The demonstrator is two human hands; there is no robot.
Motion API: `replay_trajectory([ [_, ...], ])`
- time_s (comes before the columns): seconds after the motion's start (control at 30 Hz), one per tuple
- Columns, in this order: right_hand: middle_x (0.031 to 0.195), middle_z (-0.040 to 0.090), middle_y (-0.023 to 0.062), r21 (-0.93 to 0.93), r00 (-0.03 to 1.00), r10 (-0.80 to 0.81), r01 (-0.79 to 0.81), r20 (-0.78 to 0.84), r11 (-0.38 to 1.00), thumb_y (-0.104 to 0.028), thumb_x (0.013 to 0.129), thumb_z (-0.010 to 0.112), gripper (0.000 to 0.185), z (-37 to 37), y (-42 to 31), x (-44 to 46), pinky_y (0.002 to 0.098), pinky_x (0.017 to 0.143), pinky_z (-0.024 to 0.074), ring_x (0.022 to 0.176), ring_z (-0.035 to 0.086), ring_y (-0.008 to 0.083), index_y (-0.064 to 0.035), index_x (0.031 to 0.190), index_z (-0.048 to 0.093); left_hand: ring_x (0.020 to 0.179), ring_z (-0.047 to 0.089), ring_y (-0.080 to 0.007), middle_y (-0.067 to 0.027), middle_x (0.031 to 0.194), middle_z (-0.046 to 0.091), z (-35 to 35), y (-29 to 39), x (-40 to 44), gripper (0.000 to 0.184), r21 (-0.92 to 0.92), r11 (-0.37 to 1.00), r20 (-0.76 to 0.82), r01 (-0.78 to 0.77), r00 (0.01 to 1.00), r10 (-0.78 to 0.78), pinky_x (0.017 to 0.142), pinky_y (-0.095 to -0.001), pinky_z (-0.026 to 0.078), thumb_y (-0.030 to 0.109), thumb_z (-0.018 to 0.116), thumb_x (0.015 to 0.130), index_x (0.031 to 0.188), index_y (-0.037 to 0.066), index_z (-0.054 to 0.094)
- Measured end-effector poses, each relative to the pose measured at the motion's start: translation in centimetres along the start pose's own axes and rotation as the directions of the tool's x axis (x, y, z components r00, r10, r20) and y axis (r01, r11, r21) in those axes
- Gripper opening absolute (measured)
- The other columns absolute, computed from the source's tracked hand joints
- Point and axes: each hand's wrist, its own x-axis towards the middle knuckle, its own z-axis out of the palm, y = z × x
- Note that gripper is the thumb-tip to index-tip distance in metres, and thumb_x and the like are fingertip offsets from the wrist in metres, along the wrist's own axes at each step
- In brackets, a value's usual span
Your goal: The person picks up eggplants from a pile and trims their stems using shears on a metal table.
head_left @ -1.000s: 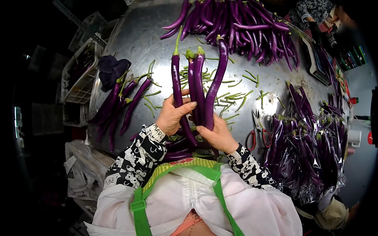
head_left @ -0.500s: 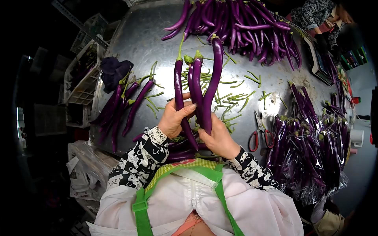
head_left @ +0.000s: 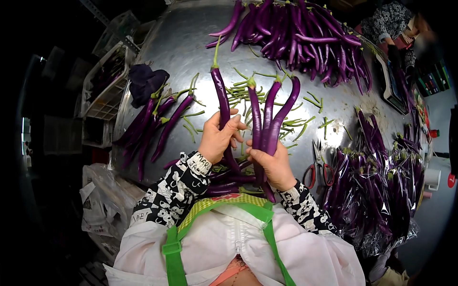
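Note:
My left hand (head_left: 218, 136) is closed around a long purple eggplant (head_left: 220, 93) with a long green stem, held nearly upright. In my right hand (head_left: 273, 167) are 3 eggplants (head_left: 268, 112), gripped together near their lower halves and fanning apart toward their stem ends. The two hands are apart, with a narrow gap between them. Below them, more eggplants (head_left: 224, 186) lie crosswise at the table edge against the apron. Many cut green stems (head_left: 238, 93) are scattered on the metal beyond my hands.
A large eggplant pile (head_left: 305, 40) covers the far side of the metal table (head_left: 186, 45). Several eggplants (head_left: 167, 126) and a dark cloth (head_left: 145, 83) lie left. Red-handled scissors (head_left: 319, 167), bagged eggplants (head_left: 377, 190) and a scale (head_left: 390, 88) are right. Another person's sleeve (head_left: 389, 21) shows far right.
The eggplants in my right hand have shifted lower and now spread apart. My left hand has drawn away from them, keeping its single eggplant. The whole view has shifted slightly.

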Motion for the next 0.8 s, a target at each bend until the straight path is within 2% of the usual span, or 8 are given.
replay_trajectory([
  [0.03, 0.103, 0.067, 0.01, 0.003, 1.0, 0.0, 0.0, -0.025, 1.0, -0.002, 0.084, 0.067, 0.029, -0.5, 0.3, 0.4, 0.0283, 0.075, 0.0552, 0.084, 0.066, 0.0158, 0.0026, 0.112, 0.058, 0.062, 0.057, -0.0066, -0.0082, 0.088, 0.064, 0.1, 0.0, 0.0, 0.043, 0.054, 0.998, -0.031, -0.031, 0.999, 0.032, 0.049, -0.0204, 0.044, 0.034, 0.054, 0.099, 0.127, 0.001, 0.05],
  [0.17, 0.089, 0.068, 0.0096, -0.089, 0.995, -0.077, 0.072, -0.06, 0.993, -0.01, 0.082, 0.071, 0.031, -2.7, -2.3, 2.8, 0.0256, 0.069, 0.0507, 0.076, 0.064, 0.0156, 0.0049, 0.108, 0.063, 0.056, 0.048, -0.0059, -0.0038, 0.081, 0.058, 0.0, 0.7, 0.1, 0.048, -0.066, 0.997, -0.035, -0.033, 0.999, 0.031, 0.049, -0.0209, 0.043, 0.043, 0.039, 0.103, 0.128, 0.003, 0.048],
  [0.33, 0.092, 0.068, 0.0105, -0.201, 0.908, -0.418, 0.404, -0.033, 0.892, -0.009, 0.083, 0.068, 0.032, -6.5, -9.2, 10.6, 0.0287, 0.076, 0.0521, 0.081, 0.065, 0.0186, 0.0057, 0.11, 0.062, 0.06, 0.052, -0.0067, -0.0056, 0.086, 0.059, -1.0, 1.0, 0.2, 0.044, -0.13, 0.987, 0.008, -0.097, 0.995, 0.098, 0.051, -0.0219, 0.045, 0.036, 0.039, 0.104, 0.131, 0.002, 0.045],
  [0.47, 0.081, 0.069, 0.0088, -0.355, 0.873, -0.483, 0.431, -0.07, 0.83, -0.002, 0.078, 0.066, 0.018, -10.0, -15.9, 19.3, 0.0275, 0.067, 0.0515, 0.069, 0.065, 0.0161, 0.0051, 0.094, 0.066, 0.066, 0.057, -0.0093, -0.0068, 0.088, 0.06, -2.0, 1.0, 0.3, 0.043, -0.177, 0.982, 0.017, -0.06, 0.998, 0.064, 0.054, -0.0239, 0.047, 0.031, 0.041, 0.104, 0.135, 0.001, 0.043],
  [0.6, 0.078, 0.068, 0.0076, -0.525, 0.784, -0.614, 0.56, 0.087, 0.641, -0.012, 0.077, 0.075, 0.023, -14.4, -23.4, 28.4, 0.0283, 0.062, 0.0498, 0.066, 0.063, 0.0167, 0.0045, 0.088, 0.066, 0.073, 0.062, -0.0152, -0.0085, 0.093, 0.06, -3.0, 1.3, 0.5, 0.041, -0.26, 0.965, -0.036, -0.032, 0.999, 0.024, 0.063, -0.0283, 0.054, 0.027, 0.048, 0.101, 0.132, 0.0, 0.047],
  [0.67, 0.083, 0.071, 0.0085, -0.654, 0.718, -0.694, 0.501, -0.052, 0.567, -0.015, 0.086, 0.069, 0.018, -18.6, -27.0, 34.3, 0.0263, 0.066, 0.0501, 0.071, 0.065, 0.0155, 0.0017, 0.09, 0.068, 0.08, 0.061, -0.0159, -0.0075, 0.099, 0.058, -3.6, 1.2, 0.7, 0.042, -0.275, 0.961, -0.046, -0.029, 0.999, 0.017, 0.072, -0.0343, 0.056, 0.027, 0.05, 0.101, 0.133, 0.0, 0.046],
  [0.73, 0.096, 0.071, 0.0127, -0.55, 0.808, -0.494, 0.266, -0.32, 0.791, -0.025, 0.087, 0.069, 0.032, -21.4, -29.1, 37.4, 0.0292, 0.076, 0.0507, 0.084, 0.067, 0.02, 0.0034, 0.101, 0.068, 0.084, 0.06, -0.0153, -0.0058, 0.097, 0.056, -4.0, 1.1, 1.1, 0.042, -0.365, 0.931, -0.076, -0.016, 0.997, -0.012, 0.079, -0.037, 0.056, 0.027, 0.048, 0.102, 0.133, -0.001, 0.045],
  [0.8, 0.109, 0.066, 0.016, -0.7, 0.846, -0.404, 0.052, -0.348, 0.712, -0.034, 0.086, 0.068, 0.047, -24.7, -29.2, 39.6, 0.0317, 0.084, 0.0483, 0.097, 0.063, 0.0238, 0.0047, 0.113, 0.062, 0.085, 0.059, -0.0149, -0.0048, 0.094, 0.055, -5.2, 0.9, 1.5, 0.043, -0.477, 0.879, -0.024, 0.005, 1.0, -0.018, 0.085, -0.0382, 0.054, 0.028, 0.045, 0.103, 0.132, -0.002, 0.045],
])
